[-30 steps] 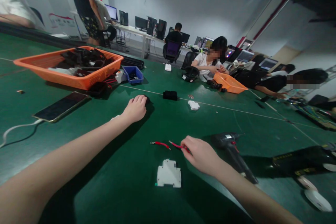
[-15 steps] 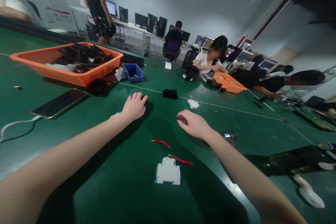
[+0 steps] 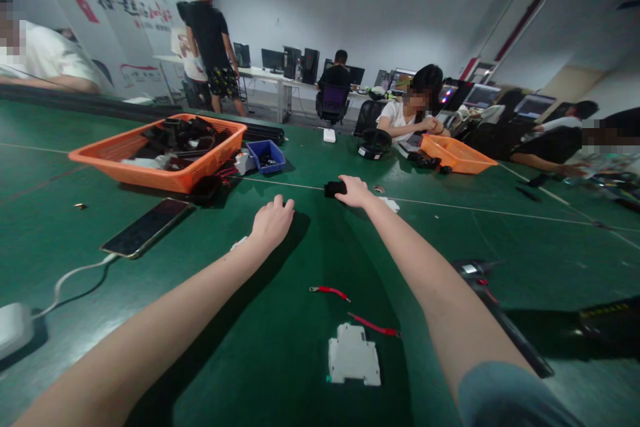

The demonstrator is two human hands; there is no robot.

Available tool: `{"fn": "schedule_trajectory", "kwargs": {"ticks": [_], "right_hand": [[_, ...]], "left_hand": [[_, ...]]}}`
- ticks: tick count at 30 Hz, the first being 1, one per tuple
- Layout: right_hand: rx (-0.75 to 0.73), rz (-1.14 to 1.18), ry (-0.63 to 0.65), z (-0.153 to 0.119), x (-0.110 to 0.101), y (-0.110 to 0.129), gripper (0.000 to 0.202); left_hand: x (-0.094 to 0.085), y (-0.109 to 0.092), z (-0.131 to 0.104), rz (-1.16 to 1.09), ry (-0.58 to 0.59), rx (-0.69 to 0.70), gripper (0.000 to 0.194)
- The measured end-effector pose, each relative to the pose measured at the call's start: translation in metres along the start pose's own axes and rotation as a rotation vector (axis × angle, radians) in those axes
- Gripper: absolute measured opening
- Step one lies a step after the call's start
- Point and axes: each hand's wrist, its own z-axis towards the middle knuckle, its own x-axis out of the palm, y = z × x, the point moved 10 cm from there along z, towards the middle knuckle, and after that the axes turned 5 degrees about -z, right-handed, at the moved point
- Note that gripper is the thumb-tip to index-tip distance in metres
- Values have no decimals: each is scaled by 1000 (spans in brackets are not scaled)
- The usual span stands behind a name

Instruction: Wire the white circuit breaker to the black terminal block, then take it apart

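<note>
Our right hand reaches out over the bench to the black block, which lies straight ahead of us on the pale line crossing the green top. The right grip is partly closed, with fingers and thumb around the block's right end; we cannot tell whether the block touches the bench. Just beyond our right wrist, partly hidden by it, is a white piece.

Our left hand is nearer to us, palm down and fingers bent. Something dark shows between its fingertips, but we cannot tell what it is, nor how far that grip is closed.

Closer in, between our forearms, the breaker lies flat. One red wire runs just beside its top edge, and a shorter red lead lies a little farther off. The drill is to our right, partly behind our forearm. On our left are the phone, with a white cable, the orange basket full of dark parts, and the blue bin.
</note>
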Motion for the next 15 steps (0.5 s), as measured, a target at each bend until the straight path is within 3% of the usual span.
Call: {"fn": "schedule_trajectory", "kwargs": {"ticks": [3,6,11,15], "right_hand": [[2,20,31,1,7,-4,51],[-9,54,19,-8,1,-4,44],[-16,141,-75,-37,-35,-6,43],[-15,192,-116,-82,-68,-5,44]], "left_hand": [[0,0,0,-15,-10,-3,34],[-1,3,0,-31,-31,-31,38],[-1,3,0,-20,-44,-24,32],[0,2,0,-17,-50,6,32]]}}
